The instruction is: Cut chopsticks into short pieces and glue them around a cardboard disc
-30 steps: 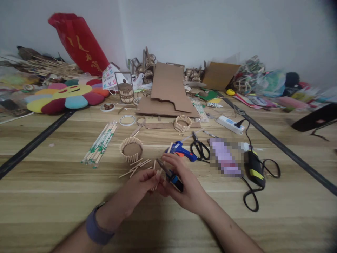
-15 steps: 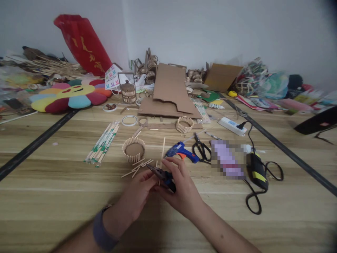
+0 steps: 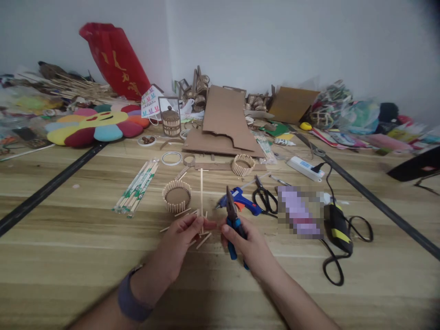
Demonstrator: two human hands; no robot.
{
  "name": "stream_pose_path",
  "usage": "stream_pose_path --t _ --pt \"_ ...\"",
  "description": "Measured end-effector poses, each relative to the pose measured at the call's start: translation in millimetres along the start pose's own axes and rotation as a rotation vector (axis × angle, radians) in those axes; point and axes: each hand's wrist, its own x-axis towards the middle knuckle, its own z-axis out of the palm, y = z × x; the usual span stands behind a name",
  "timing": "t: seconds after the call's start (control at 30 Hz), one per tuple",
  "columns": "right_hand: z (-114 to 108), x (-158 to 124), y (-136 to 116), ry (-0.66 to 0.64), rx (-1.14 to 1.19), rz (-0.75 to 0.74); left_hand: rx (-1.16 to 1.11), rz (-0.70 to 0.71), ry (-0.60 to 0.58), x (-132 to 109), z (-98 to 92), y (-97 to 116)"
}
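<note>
My left hand (image 3: 182, 236) pinches a thin wooden stick (image 3: 201, 190) that stands nearly upright above the fingers. My right hand (image 3: 252, 245) is wrapped round blue-handled pliers (image 3: 232, 211), their jaws pointing up and away from me. Beneath and beyond the left hand lie several short cut sticks (image 3: 204, 240). Just past them sits a round cardboard base ringed with short sticks (image 3: 177, 196). A second stick-walled ring (image 3: 242, 165) stands farther back to the right. Right of the pliers are a blue glue gun (image 3: 242, 201) and black scissors (image 3: 264, 195).
Packaged sticks (image 3: 136, 188) lie to the left. Brown cardboard sheets (image 3: 227, 119) are at the back, with a finished stick-and-card well-like model (image 3: 171, 121) beside them. A power strip (image 3: 305, 167) and a looping black cord (image 3: 332, 275) are on the right. A flower cushion (image 3: 99, 124) lies at the back left.
My hands have moved apart. The pliers have turned from lying across the left fingers to pointing upward on the right, and the stick has shifted left with my left hand.
</note>
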Motion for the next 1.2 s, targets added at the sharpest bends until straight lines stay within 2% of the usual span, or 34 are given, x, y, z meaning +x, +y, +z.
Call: stream_pose_path --t 0.1,0.23,0.4,0.57,0.63,0.77,0.93,1.03,1.2 --pt "5 -1 0 -0.163 0.347 0.234 -0.103 0.023 -0.094 1 3.8 -1" --pt "15 -2 4 -0.306 0.594 0.375 -0.258 -0.059 -0.254 0 12.7 -4" --pt "16 -6 3 -0.359 0.706 0.397 -0.268 -0.103 -0.185 -2 12.6 -4" --pt "16 -11 -2 -0.337 0.581 0.424 -0.220 -0.077 -0.132 -2 8.7 -3" --pt "16 -10 -2 -0.267 0.433 0.346 -0.178 -0.030 -0.099 -1 7.4 -3" --pt "14 -6 2 -0.061 0.129 0.077 0.013 0.090 -0.031 0 2.8 1" --pt "10 -2 8 0.129 0.035 -0.094 0.375 0.194 -0.009 -2 -2.3 5" --pt "11 -4 14 0.179 -0.022 -0.179 0.438 0.213 0.052 -1 -2.8 4" --pt "14 -7 19 0.154 -0.091 -0.250 0.322 0.170 0.044 4 -0.4 2"
